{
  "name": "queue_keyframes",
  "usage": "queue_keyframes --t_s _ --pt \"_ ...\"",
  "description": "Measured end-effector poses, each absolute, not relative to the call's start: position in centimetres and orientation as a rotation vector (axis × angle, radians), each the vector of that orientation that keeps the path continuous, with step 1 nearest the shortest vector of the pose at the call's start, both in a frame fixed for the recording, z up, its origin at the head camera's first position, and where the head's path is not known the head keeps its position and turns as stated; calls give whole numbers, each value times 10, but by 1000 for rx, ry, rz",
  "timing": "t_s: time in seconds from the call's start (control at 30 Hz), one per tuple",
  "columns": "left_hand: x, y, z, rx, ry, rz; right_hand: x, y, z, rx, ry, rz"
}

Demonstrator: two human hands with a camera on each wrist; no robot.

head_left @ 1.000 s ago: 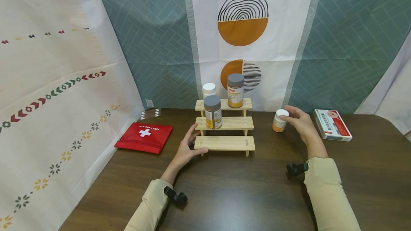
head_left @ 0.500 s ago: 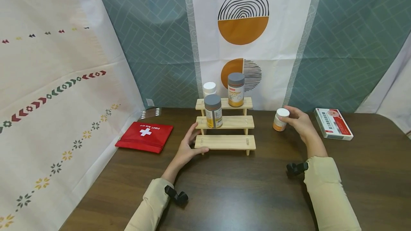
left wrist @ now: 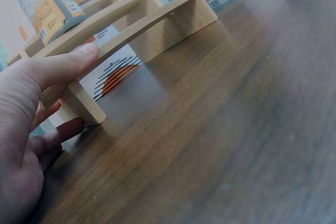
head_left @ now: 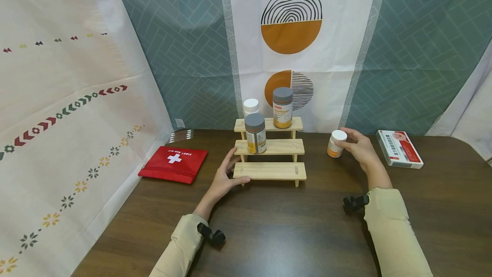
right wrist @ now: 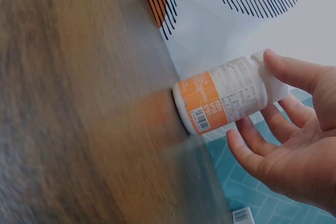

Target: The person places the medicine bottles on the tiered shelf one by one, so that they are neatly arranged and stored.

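Observation:
My left hand grips the left end of a three-step wooden display stand, its thumb on the lowest step and its fingers round the side by the leg, as the left wrist view shows. On the middle step stands a grey-capped supplement jar; a similar jar and a white-capped bottle share the top step. To the right of the stand, my right hand pinches the white cap of a small pill bottle between thumb and fingers. This bottle is upright at the tabletop, its orange-and-white label facing the right wrist camera.
A red first aid kit pouch lies left of the stand. Beyond it is a silver blister strip. A flat medicine box lies right of my right hand. Patterned cloth hangs along the table's back edge.

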State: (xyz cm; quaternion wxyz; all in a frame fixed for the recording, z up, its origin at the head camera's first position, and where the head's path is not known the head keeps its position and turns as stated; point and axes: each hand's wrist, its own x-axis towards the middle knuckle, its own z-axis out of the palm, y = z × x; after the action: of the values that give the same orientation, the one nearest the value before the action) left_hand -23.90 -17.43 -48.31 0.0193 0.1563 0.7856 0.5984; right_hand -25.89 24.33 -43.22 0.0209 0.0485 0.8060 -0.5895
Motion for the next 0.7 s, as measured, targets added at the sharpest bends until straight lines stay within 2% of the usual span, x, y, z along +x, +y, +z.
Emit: queue_keyframes --t_s 0.37,0.7 --pt "-239 -174 -484 502 2449 1856 -257 242 -427 216 2567 -1840" --pt "-239 -175 -483 506 2434 1854 -249 229 -396 167 2636 -1905"
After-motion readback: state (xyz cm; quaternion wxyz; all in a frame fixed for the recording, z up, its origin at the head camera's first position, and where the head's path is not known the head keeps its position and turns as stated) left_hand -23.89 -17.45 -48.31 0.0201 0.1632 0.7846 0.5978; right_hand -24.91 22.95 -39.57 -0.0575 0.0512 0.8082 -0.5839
